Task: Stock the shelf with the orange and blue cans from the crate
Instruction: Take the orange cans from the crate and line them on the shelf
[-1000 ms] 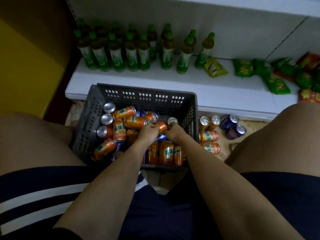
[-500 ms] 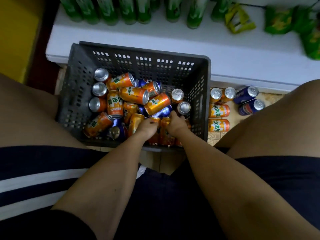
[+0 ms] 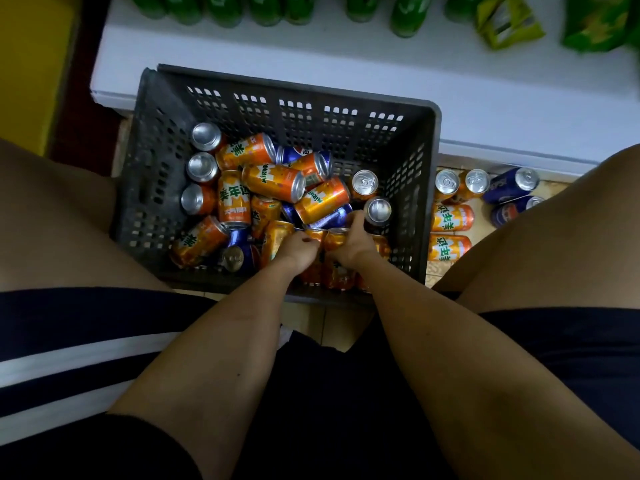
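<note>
Two hands are down in the near edge of the grey crate [image 3: 431,188], at the centre of the frame. Half a second ago they lay in almost the same spot; a second ago they were further back, on the cans in the middle of the heap. The view has also tipped down, so the white shelf [image 3: 346,60] now fills only the top strip.

The left hand [image 3: 299,249] curls over an orange can [image 3: 277,239] lying by the near wall, though its fingers are hidden behind the knuckles and I cannot tell whether they truly grip it. The right hand [image 3: 349,242] curls round the orange can just beside it [image 3: 334,237], its fingertips reaching up to touch an upright can [image 3: 378,211].

Most of the stock is unmoved: orange and blue cans are jumbled across the crate floor, three upright along its left wall. Outside, at right of the frame, four more orange cans [image 3: 450,218] and two blue cans [image 3: 509,187] lie on the tiled floor under the shelf edge. No can stands on the shelf in view, only green bottles [image 3: 263,8] and snack packets [image 3: 509,22].

I judge the shift means a fresh pick is starting, one can per hand, and the task is at an early stage.
</note>
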Motion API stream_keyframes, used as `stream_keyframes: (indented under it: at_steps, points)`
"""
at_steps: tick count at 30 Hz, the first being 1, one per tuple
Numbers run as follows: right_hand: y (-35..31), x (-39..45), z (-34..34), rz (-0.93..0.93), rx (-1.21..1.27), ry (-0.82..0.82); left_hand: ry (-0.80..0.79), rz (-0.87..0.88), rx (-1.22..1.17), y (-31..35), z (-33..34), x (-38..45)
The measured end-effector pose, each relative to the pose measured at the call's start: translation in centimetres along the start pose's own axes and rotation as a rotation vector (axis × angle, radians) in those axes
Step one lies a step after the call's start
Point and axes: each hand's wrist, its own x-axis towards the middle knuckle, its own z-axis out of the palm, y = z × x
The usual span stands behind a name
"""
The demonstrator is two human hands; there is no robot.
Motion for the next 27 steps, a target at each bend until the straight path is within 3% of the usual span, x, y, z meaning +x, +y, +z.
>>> stream_keyframes:
  at_steps: [8, 16, 27]
  points:
    - [0.1, -1.1, -1.1, -0.021, 0.135, 0.023, -0.012, 0.01, -0.055, 0.5, -0.3, -0.9]
    - [-2.6, -3.7, -4.4, -0.093, 0.347, 0.072, 0.055, 0.141, -0.093, 1.2, -2.4, -3.2]
    - [-11.6, -10.6, -12.4, -0.424, 0.775, 0.085, 0.287, 0.489, -0.12, 13.0, -10.9, -9.2]
